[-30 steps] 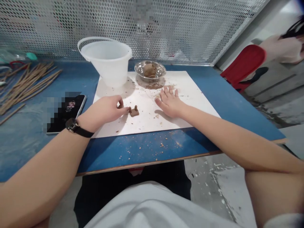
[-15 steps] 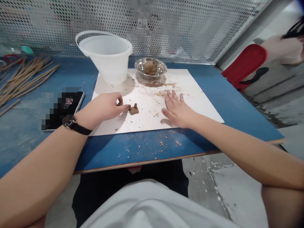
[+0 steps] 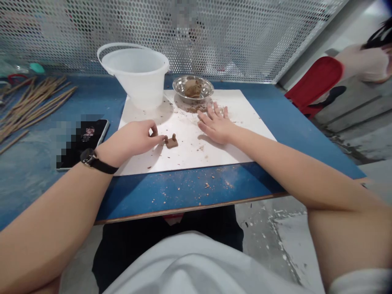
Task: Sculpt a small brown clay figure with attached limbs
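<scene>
My left hand [image 3: 139, 136], with a black watch at the wrist, rests low over the white board [image 3: 147, 163]. Its index finger curls down toward the thumb, and the thumb tip meets a small brown clay piece [image 3: 172, 143]. That piece is a flat slab with two short pegs standing up; the hand's contact is at the left peg. Farther right, my right hand [image 3: 216, 124] lies palm down with fingers spread over the board, holding nothing. Just beyond its fingers is a steel bowl [image 3: 180, 92] with a lump of brown clay [image 3: 192, 87] in it.
A white bucket [image 3: 143, 87] stands at the board's back left. On the blue table [image 3: 306, 139] lie a phone [image 3: 88, 139] and a pile of thin sticks [image 3: 36, 102]. Clay crumbs dot board and table. A perforated metal screen [image 3: 232, 41] rises behind; a red chair [image 3: 318, 83] is right.
My right hand has slid left and away from me over the board, its fingers still spread. My left hand and the small clay piece stay where they were.
</scene>
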Demonstrator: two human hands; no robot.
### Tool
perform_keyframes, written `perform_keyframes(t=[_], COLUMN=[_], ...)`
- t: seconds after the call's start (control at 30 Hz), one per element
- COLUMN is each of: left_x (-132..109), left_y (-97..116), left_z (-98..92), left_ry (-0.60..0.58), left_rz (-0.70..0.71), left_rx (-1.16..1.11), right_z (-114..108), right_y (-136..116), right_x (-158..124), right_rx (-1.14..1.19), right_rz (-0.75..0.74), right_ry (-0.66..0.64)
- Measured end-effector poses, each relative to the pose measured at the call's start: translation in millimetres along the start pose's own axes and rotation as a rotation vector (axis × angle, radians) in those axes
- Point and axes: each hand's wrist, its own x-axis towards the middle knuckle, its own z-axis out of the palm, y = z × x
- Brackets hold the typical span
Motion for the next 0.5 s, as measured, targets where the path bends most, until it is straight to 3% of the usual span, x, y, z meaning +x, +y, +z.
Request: perform_keyframes(t=[0.1,0.17,0.43,0.5], left_x=[-0.4,-1.4,-3.5,-3.4], left_y=[0.9,2.5,5.4,5.4], left_z=[-0.4,-1.1,-3.3,-3.2], left_ry=[0.002,-0.007,-0.028,-0.031], left_rz=[0.001,-0.01,-0.024,-0.04], left_rx=[-0.003,-0.006,0.008,0.015], right_z=[-1.4,1.0,25.2,26.7], right_y=[3.1,4.7,9.0,6.3], right_x=[16.9,10.1,-99.3,-115.0], right_rx=[0.024,0.016,0.001,0.004], right_rz=[0.009,0.003,-0.181,-0.178], right_ry=[0.005,0.003,0.026,0.014])
